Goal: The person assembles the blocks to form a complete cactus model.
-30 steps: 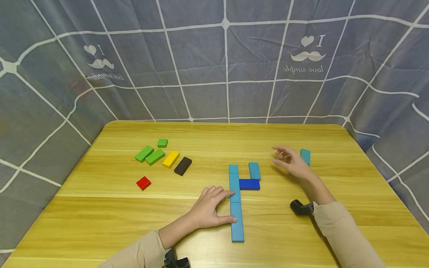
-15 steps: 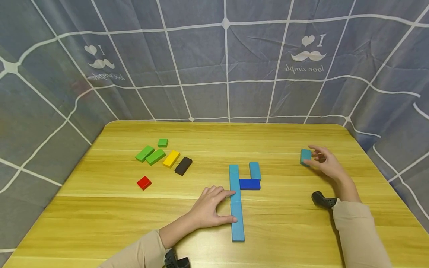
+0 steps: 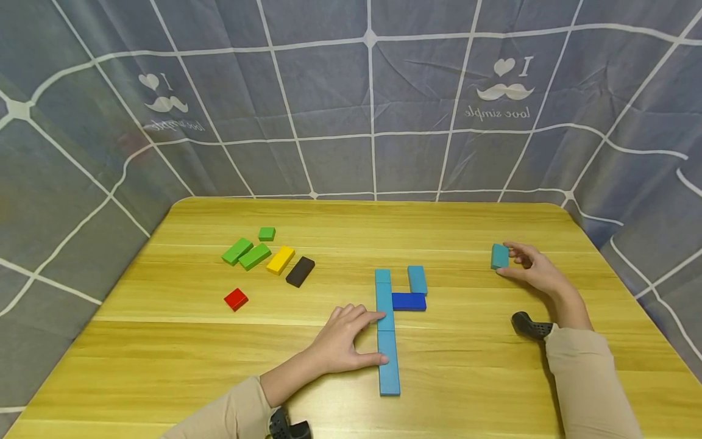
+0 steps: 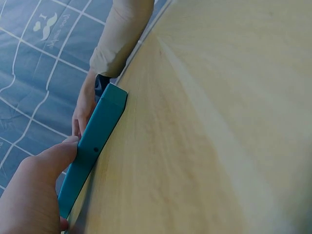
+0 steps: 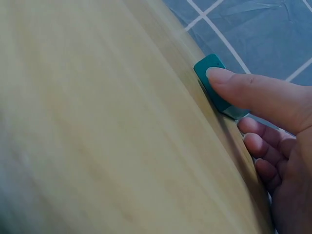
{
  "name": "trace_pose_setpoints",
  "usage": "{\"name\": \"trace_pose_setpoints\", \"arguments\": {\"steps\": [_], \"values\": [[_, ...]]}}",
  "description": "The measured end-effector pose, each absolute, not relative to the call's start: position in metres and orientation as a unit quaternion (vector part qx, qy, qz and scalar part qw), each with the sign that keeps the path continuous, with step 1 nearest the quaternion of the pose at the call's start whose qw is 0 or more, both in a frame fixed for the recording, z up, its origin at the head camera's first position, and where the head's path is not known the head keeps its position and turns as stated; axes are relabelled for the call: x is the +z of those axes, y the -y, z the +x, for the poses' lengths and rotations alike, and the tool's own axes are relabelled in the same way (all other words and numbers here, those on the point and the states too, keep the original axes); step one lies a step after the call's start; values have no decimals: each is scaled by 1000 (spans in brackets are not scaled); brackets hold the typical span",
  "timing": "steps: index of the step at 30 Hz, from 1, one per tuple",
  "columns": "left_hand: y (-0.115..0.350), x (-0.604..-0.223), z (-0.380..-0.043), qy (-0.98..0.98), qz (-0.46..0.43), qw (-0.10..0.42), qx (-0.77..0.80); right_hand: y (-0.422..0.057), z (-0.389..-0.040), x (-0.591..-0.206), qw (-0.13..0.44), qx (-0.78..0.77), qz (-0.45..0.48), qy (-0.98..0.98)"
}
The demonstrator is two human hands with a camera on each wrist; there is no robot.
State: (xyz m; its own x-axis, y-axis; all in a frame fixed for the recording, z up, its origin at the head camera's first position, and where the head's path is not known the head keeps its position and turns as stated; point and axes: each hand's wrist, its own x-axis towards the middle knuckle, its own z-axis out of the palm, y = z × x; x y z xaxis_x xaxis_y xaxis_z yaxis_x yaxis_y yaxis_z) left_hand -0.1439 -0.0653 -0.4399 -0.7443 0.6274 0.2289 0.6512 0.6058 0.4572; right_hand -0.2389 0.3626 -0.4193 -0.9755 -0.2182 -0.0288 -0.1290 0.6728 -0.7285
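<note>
On the wooden table, light blue blocks (image 3: 390, 379) lie end to end in a straight row running away from me. My left hand (image 3: 342, 341) rests its thumb and index fingertip on this row; in the left wrist view its thumb (image 4: 51, 158) touches the row's side (image 4: 100, 126). A dark blue block (image 3: 408, 302) lies crosswise against the row's right side, and another light blue block (image 3: 417, 280) stands off its far edge. Out to the right, my right hand (image 3: 540, 271) pinches a small teal block (image 3: 499, 256) between thumb and index finger. Its thumb covers part of that block (image 5: 211, 63) in the right wrist view.
Across to the left lie several green blocks (image 3: 255, 257), a yellow block (image 3: 280, 260), a black block (image 3: 300, 272) and a red block (image 3: 236, 299). A grey curtain (image 3: 340, 110) with white lines hangs behind the table's far edge.
My right hand has moved right from beside the light blue block to the small teal block and its thumb and finger have closed on it. My left hand has stayed in place.
</note>
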Motion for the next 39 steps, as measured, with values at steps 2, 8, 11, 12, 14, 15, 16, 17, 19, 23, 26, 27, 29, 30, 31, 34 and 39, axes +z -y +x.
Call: {"name": "trace_pose_setpoints", "arguments": {"steps": [2,8,11,12,14,15,16,17,19,23,26,27,29,30,31,34,39], "values": [[65,-440,-144,896,-357,22,-265,-362,-239,-420,53,-393,-92,-913],[65,-439,-144,895,-357,20,-268,-353,-244,-421,37,-429,-92,-898],[65,-439,-143,894,-358,21,-269,-340,-250,-419,35,-444,-103,-889],[65,-439,-143,894,-358,21,-268,-335,-253,-418,33,-446,-109,-888],[65,-439,-144,894,-360,23,-266,-322,-257,-415,34,-450,-118,-885],[65,-439,-144,894,-360,23,-266,-315,-259,-414,35,-453,-125,-882],[65,-440,-144,894,-360,23,-265,-309,-262,-414,36,-460,-133,-877],[65,-440,-144,894,-360,23,-265,-302,-264,-413,38,-461,-141,-875],[65,-440,-144,894,-361,24,-265,-287,-270,-412,44,-469,-158,-868],[65,-439,-144,894,-359,23,-267,-264,-280,-414,63,-476,-179,-859],[66,-439,-144,894,-359,22,-268,-250,-286,-416,72,-481,-189,-853],[66,-439,-144,894,-359,22,-268,-247,-287,-417,74,-480,-194,-852],[66,-439,-144,894,-359,23,-267,-239,-290,-419,74,-481,-206,-849],[66,-439,-144,894,-359,24,-267,-236,-291,-420,74,-479,-212,-848],[66,-439,-144,894,-360,24,-267,-234,-292,-421,75,-478,-217,-848],[66,-440,-144,894,-361,26,-266,-226,-295,-423,83,-475,-229,-846],[67,-440,-145,893,-361,24,-267,-217,-292,-417,102,-483,-234,-838]]}}
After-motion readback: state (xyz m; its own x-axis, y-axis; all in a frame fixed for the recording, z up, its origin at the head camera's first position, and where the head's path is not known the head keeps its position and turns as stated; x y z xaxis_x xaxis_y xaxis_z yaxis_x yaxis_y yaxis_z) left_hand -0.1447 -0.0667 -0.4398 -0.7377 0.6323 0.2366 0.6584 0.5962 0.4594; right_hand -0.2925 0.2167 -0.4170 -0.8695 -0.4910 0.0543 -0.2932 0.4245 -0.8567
